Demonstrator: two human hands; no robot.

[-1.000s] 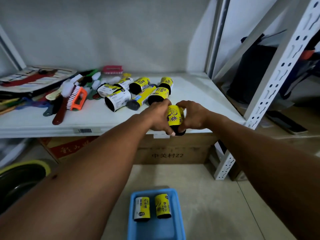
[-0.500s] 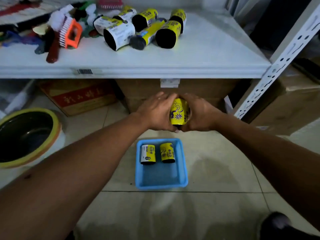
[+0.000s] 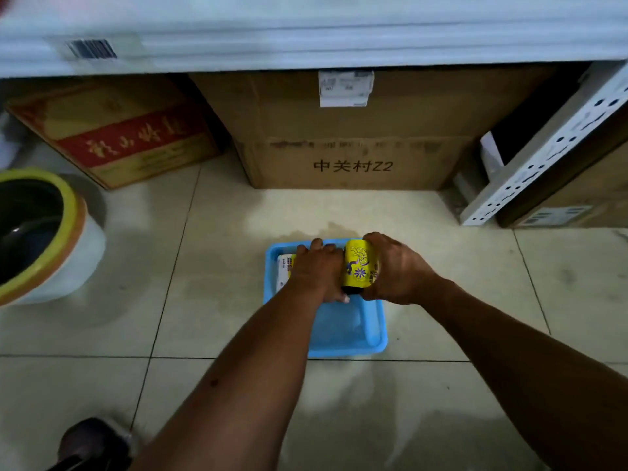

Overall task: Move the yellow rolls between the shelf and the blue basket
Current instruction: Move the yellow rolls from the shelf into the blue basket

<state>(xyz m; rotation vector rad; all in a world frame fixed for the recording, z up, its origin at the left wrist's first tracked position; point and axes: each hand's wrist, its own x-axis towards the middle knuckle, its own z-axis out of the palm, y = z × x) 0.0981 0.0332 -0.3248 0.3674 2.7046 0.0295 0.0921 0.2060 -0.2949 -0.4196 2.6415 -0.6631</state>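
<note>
A yellow roll (image 3: 359, 266) with a purple flower print sits between my two hands, low over the far half of the blue basket (image 3: 343, 334) on the floor. My right hand (image 3: 399, 270) curls round its right side. My left hand (image 3: 317, 270) presses against its left side, thumb under it. A white-and-yellow roll (image 3: 284, 270) lies in the basket's far left corner, mostly hidden behind my left hand. Only the front edge of the white shelf (image 3: 306, 45) shows at the top; the rolls on it are out of view.
Under the shelf stand a large brown carton (image 3: 356, 137) and a red-and-gold carton (image 3: 125, 137). A yellow-rimmed pot (image 3: 37, 232) sits on the left floor. The perforated white shelf post (image 3: 543, 158) slants at right. A dark shoe (image 3: 91, 443) is at bottom left.
Both hands have carried the yellow roll down from shelf height to just over the basket. The view has tilted down, so the shelf top has left the frame.
</note>
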